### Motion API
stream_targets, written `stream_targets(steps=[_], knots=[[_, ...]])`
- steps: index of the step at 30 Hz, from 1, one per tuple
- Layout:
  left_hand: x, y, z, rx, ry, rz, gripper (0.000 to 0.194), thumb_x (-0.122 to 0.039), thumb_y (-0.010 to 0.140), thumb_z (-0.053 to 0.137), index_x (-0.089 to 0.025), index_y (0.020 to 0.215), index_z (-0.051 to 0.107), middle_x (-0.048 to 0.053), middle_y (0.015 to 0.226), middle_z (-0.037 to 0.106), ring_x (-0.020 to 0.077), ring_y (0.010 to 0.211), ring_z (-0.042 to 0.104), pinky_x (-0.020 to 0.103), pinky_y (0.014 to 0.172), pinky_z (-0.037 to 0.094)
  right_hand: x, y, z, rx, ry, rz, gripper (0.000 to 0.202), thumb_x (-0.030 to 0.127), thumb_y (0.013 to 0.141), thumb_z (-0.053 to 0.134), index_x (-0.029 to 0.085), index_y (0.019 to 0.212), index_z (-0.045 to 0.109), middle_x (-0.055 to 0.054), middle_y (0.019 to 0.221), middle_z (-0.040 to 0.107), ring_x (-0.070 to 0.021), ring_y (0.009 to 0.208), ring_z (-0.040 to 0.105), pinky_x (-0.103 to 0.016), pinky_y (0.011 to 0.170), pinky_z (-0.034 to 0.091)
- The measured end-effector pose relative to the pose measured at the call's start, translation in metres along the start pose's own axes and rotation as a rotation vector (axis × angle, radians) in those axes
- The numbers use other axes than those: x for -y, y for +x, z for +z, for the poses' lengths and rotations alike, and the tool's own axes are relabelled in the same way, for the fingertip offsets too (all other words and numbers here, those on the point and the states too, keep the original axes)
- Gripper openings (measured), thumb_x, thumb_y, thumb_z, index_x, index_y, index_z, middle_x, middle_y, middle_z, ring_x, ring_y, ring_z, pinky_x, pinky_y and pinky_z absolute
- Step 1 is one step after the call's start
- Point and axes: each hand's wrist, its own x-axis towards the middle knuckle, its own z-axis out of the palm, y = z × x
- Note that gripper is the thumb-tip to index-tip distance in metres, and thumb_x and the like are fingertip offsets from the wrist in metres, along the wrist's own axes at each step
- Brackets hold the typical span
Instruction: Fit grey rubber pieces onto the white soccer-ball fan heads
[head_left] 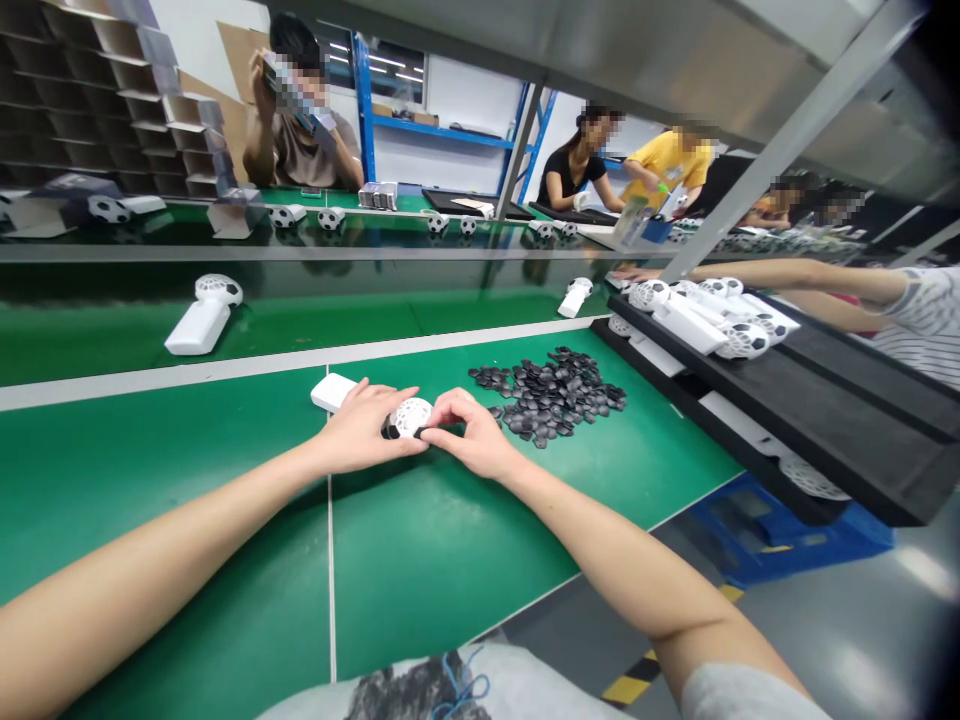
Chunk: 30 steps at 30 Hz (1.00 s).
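On the green table lies a white handheld fan [413,417] with a round, football-patterned head and a flat white handle pointing left. My left hand [367,425] is wrapped over it, thumb and fingers on either side of the head. At the head's right edge my right hand [469,432] pinches a small black piece [421,433] against it. A loose pile of small black pieces [559,390] lies just right of my right hand.
Beyond the table edge, more football fans [202,315] lie on a green conveyor belt [390,300]. Black trays [825,400] stacked with white fans stand at the right, where a co-worker's arm [810,275] reaches across. Other people sit behind the belt. A slanted metal post [780,150] rises at the right.
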Motion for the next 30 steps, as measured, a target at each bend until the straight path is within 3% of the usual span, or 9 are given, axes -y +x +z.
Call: stream_targets(steps=[6, 12, 15, 17, 19, 21, 23, 27, 30], knots=[[-0.005, 0.001, 0.0, 0.003, -0.058, -0.067, 0.074, -0.06, 0.067, 0.059, -0.018, 0.128, 0.047, 0.011, 0.12, 0.056, 0.027, 0.116, 0.044, 0.05, 0.109, 0.011, -0.005, 0.0, 0.001, 0.021, 0.103, 0.251, 0.042, 0.028, 0.066, 0.071, 0.02, 0.102, 0.05, -0.005, 0.108, 0.056, -0.017, 0.099, 0.055, -0.032, 0.081, 0.047], [-0.009, 0.0, -0.003, -0.023, -0.118, -0.098, 0.067, -0.054, 0.065, 0.063, -0.017, 0.121, 0.054, 0.01, 0.109, 0.06, 0.0272, 0.11, 0.047, 0.049, 0.107, 0.016, -0.008, 0.0, 0.01, 0.044, 0.151, 0.276, 0.04, 0.03, 0.07, 0.069, 0.018, 0.103, 0.05, -0.007, 0.107, 0.06, -0.0161, 0.092, 0.06, -0.031, 0.078, 0.049], [-0.007, -0.001, -0.002, -0.019, -0.12, -0.077, 0.068, -0.055, 0.065, 0.063, -0.018, 0.122, 0.053, 0.01, 0.107, 0.06, 0.0285, 0.108, 0.047, 0.051, 0.105, 0.02, -0.006, 0.005, 0.001, 0.084, 0.142, 0.25, 0.034, 0.029, 0.072, 0.067, 0.018, 0.101, 0.053, -0.006, 0.103, 0.062, -0.0148, 0.088, 0.061, -0.029, 0.076, 0.05], [-0.005, -0.002, -0.001, -0.007, -0.108, -0.034, 0.07, -0.058, 0.066, 0.061, -0.019, 0.124, 0.05, 0.01, 0.109, 0.059, 0.0294, 0.109, 0.047, 0.053, 0.105, 0.019, -0.006, 0.01, -0.017, 0.113, -0.002, 0.236, 0.02, 0.028, 0.077, 0.061, 0.018, 0.093, 0.058, -0.003, 0.094, 0.065, -0.0133, 0.085, 0.061, -0.028, 0.077, 0.049], [-0.002, -0.002, 0.001, -0.022, -0.08, 0.013, 0.073, -0.063, 0.065, 0.061, -0.019, 0.122, 0.05, 0.01, 0.113, 0.058, 0.0301, 0.112, 0.045, 0.054, 0.106, 0.014, -0.006, 0.013, -0.041, 0.075, -0.316, 0.265, 0.011, 0.026, 0.081, 0.057, 0.018, 0.085, 0.063, -0.001, 0.088, 0.065, -0.0122, 0.082, 0.06, -0.026, 0.078, 0.047], [0.002, -0.002, 0.001, -0.04, -0.051, 0.045, 0.074, -0.066, 0.063, 0.06, -0.019, 0.12, 0.051, 0.011, 0.117, 0.056, 0.0305, 0.116, 0.043, 0.055, 0.108, 0.009, -0.009, 0.012, -0.063, 0.019, -0.589, 0.342, 0.008, 0.022, 0.078, 0.059, 0.019, 0.081, 0.066, -0.002, 0.084, 0.065, -0.0126, 0.077, 0.06, -0.026, 0.075, 0.046], [0.004, -0.003, -0.001, -0.009, -0.04, 0.063, 0.073, -0.067, 0.064, 0.059, -0.02, 0.119, 0.051, 0.012, 0.123, 0.053, 0.0317, 0.12, 0.04, 0.056, 0.107, 0.01, -0.013, 0.009, -0.077, 0.017, -0.693, 0.426, 0.007, 0.017, 0.072, 0.064, 0.019, 0.078, 0.067, -0.003, 0.078, 0.064, -0.0141, 0.069, 0.059, -0.028, 0.068, 0.045], [0.0, -0.008, -0.002, 0.089, -0.046, 0.01, 0.071, -0.06, 0.068, 0.059, -0.024, 0.128, 0.044, 0.012, 0.138, 0.039, 0.0371, 0.133, 0.019, 0.058, 0.105, 0.015, -0.022, 0.004, -0.078, 0.071, -0.738, 0.49, 0.01, 0.017, 0.068, 0.068, 0.021, 0.077, 0.068, -0.003, 0.073, 0.064, -0.0163, 0.066, 0.058, -0.028, 0.061, 0.041], [-0.008, -0.014, 0.004, 0.01, -0.083, -0.105, 0.071, -0.056, 0.071, 0.057, -0.023, 0.131, 0.039, 0.012, 0.141, 0.034, 0.037, 0.134, 0.012, 0.058, 0.106, 0.014, -0.021, 0.005, -0.073, 0.087, -0.744, 0.456, 0.009, 0.016, 0.068, 0.068, 0.021, 0.076, 0.065, -0.003, 0.076, 0.063, -0.0167, 0.07, 0.057, -0.027, 0.062, 0.04]])
